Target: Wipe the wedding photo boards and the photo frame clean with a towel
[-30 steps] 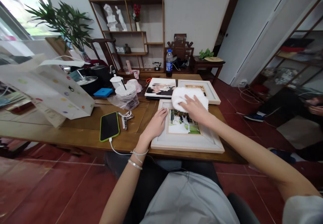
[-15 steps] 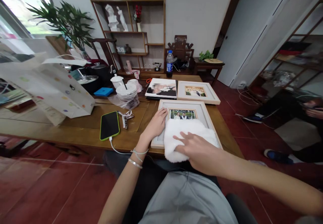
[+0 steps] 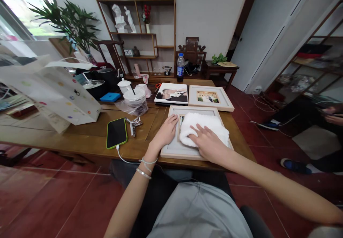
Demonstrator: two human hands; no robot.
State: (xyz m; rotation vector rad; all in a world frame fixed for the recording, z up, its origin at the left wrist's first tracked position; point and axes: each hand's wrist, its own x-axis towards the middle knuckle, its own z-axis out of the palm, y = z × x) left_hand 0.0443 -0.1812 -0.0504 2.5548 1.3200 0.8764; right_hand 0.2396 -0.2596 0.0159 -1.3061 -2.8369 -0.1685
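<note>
A white-matted photo frame (image 3: 171, 148) lies flat at the near edge of the wooden table (image 3: 80, 141). My left hand (image 3: 166, 130) rests on its left border, fingers spread flat. A fluffy white cloth (image 3: 205, 128) covers the picture, and my right hand (image 3: 207, 143) presses down on it with the palm. Behind this frame lie a second framed photo (image 3: 209, 97) and a flat photo print (image 3: 171, 94).
A phone in a green case (image 3: 116, 133) with a white cable and a metal clip (image 3: 133, 124) lie left of the frame. A white gift bag (image 3: 53, 95), lidded cup (image 3: 135, 100), pots and a water bottle (image 3: 180, 67) stand further back. Another person's legs (image 3: 308, 113) are at right.
My right hand swept the white cloth from the frame's far end down to its near edge, then back up over the picture. My left hand stayed on the frame's left border.
</note>
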